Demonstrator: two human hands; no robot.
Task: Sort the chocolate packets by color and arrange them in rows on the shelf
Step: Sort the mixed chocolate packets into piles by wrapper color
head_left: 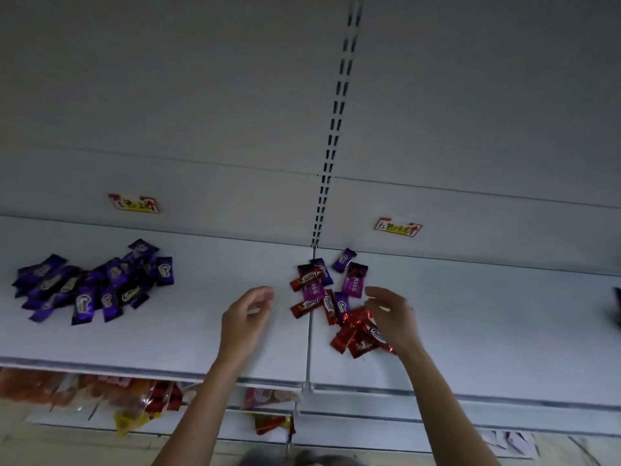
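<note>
Fingers (260, 291) of left hand (247, 319) and right hand (391, 319) hanging loose, empty; we are risking sweeping red packets (353, 335) off the shelf (201, 317).

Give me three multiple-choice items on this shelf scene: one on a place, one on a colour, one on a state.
1. Where does the all-purple pile lie?
A) on the left part of the shelf
B) right of the metal strip
C) on the lower shelf

2. What colour are the packets nearest the right hand?
A) green
B) red
C) yellow

3. What is the left hand doing?
A) gripping a packet
B) holding nothing
C) pressing on the purple heap

Answers: 1 A, it lies far left of both hands. 2 B, the red packets lie right beside that hand. 3 B, its fingers are loosely curled above bare shelf.
</note>
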